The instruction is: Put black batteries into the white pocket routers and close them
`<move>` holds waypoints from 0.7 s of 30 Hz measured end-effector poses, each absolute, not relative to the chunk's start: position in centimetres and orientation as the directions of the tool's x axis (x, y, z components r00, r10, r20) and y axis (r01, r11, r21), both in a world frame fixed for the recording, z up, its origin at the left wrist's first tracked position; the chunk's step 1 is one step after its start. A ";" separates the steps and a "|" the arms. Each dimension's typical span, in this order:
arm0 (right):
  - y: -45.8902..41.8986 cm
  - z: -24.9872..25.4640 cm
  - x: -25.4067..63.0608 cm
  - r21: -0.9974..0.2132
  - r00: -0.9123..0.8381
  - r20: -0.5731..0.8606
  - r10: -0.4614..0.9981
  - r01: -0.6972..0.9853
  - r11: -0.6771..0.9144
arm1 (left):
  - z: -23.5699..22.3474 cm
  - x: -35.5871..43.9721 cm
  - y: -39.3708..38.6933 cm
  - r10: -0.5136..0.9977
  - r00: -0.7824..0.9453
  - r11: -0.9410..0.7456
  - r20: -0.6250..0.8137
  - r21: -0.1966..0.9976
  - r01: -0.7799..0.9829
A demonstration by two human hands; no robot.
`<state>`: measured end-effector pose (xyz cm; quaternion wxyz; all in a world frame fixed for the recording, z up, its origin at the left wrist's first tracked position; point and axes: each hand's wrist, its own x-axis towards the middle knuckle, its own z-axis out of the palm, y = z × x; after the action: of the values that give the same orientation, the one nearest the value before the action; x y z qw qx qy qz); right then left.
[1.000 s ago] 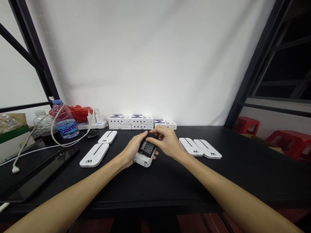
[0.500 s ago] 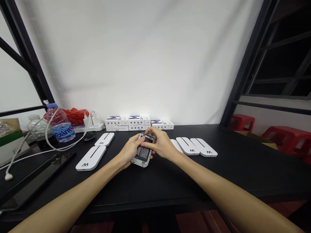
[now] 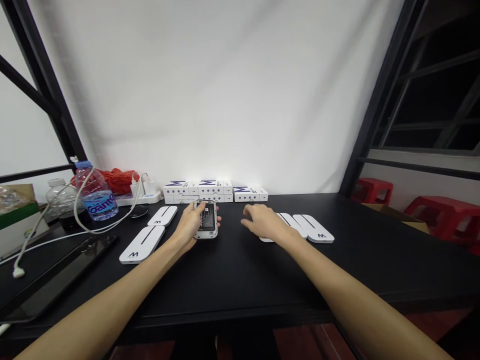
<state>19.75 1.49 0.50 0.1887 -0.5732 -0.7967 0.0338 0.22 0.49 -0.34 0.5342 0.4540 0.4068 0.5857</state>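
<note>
My left hand is shut on a white handheld device, holding it against the black table. Its back shows a black battery marked 3000. My right hand hovers apart from the device, holding nothing, with its fingers loosely spread. It sits just above and left of several white oblong covers with black slots and M logos, and one cover is partly hidden beneath it. Two similar covers lie just left of my left hand.
Stacked white boxes with purple M logos line the back edge. On the left stand a water bottle, a power strip with white cables, and a dark tablet. Red stools stand beyond the right side.
My right hand has let go of the device and moved right. My left hand has carried the device slightly left and turned it more upright.
</note>
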 end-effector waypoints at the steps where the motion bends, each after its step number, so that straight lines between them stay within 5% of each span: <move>1: 1.4 0.3 19.7 -0.261 -0.297 0.235 0.925 0.898 0.355 | -0.4 0.2 0.6 0.995 -0.035 -0.096 0.090 0.961 -0.261; 6: 0.7 -0.5 18.3 -0.239 -0.471 0.260 0.843 0.815 0.529 | -0.2 0.3 0.5 0.993 -0.103 -0.088 0.060 0.955 -0.285; 12: 0.6 0.0 18.3 -0.271 -0.307 0.185 0.934 0.897 0.349 | -0.6 0.2 0.7 1.000 -0.010 -0.009 0.007 0.958 -0.285; 21: 0.6 0.0 18.3 -0.365 -0.328 0.230 0.916 0.844 0.394 | -0.3 0.4 0.8 0.983 0.107 0.175 -0.146 0.922 -0.347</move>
<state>18.27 0.55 -0.02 0.2023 -0.5432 -0.8099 0.0897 0.35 0.84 -0.33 0.6405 0.3783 0.4208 0.5192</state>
